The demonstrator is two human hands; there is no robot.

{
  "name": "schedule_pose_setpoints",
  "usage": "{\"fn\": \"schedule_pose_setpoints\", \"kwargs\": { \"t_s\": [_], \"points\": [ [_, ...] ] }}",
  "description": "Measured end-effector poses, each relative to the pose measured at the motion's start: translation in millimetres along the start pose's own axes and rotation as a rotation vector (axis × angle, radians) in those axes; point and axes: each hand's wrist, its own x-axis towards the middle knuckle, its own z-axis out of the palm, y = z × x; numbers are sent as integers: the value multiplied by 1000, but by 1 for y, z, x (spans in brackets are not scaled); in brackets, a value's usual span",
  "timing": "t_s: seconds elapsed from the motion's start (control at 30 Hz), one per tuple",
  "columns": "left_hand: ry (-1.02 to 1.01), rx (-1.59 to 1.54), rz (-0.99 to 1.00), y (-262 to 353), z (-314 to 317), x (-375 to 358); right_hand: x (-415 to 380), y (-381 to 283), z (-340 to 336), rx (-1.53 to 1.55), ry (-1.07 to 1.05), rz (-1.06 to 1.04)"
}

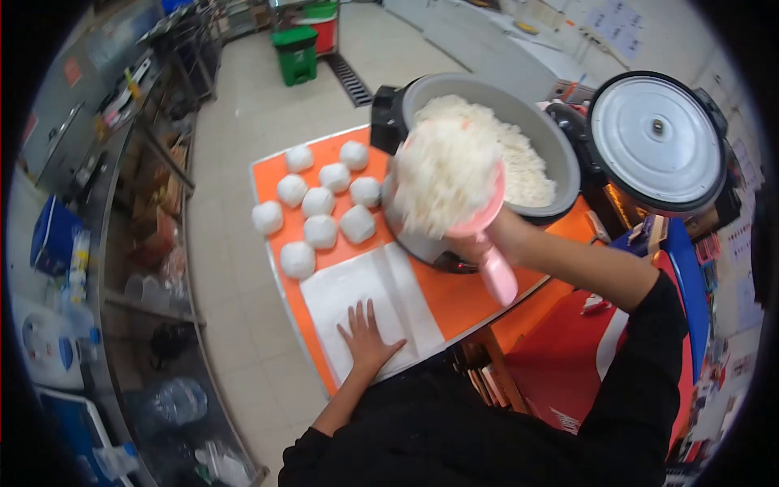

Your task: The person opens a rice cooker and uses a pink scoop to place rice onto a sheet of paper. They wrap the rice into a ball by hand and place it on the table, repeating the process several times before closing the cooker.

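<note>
My left hand (367,347) lies flat with fingers spread on a white sheet (349,296) of paper or wrap at the table's front edge. My right hand (479,242), partly hidden, grips a pink scoop (497,272) heaped with white rice (446,174). The scoop is held up in front of a large rice cooker (560,162), and more cooked rice (527,174) lies in its pot. Several round white wrapped bundles (320,231) sit on the orange table (454,300) beyond the sheet; their contents are hidden.
The cooker's round lid (656,134) stands open at the right. A red and blue chair-like thing (560,357) is close by my right arm. Metal shelving (154,300) with bottles and boxes runs along the left. A green bin (294,57) stands on the tiled floor behind.
</note>
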Motion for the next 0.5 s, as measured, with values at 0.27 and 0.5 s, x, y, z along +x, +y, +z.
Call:
{"fn": "schedule_pose_setpoints", "kwargs": {
  "t_s": [0.27, 0.5],
  "points": [
    [222, -38, -125, -15, 21, -18, 123, 209, -34, 157, -41, 434],
    [-5, -83, -206, -55, -24, -40, 133, 219, -87, -819, 328, 74]
  ]
}}
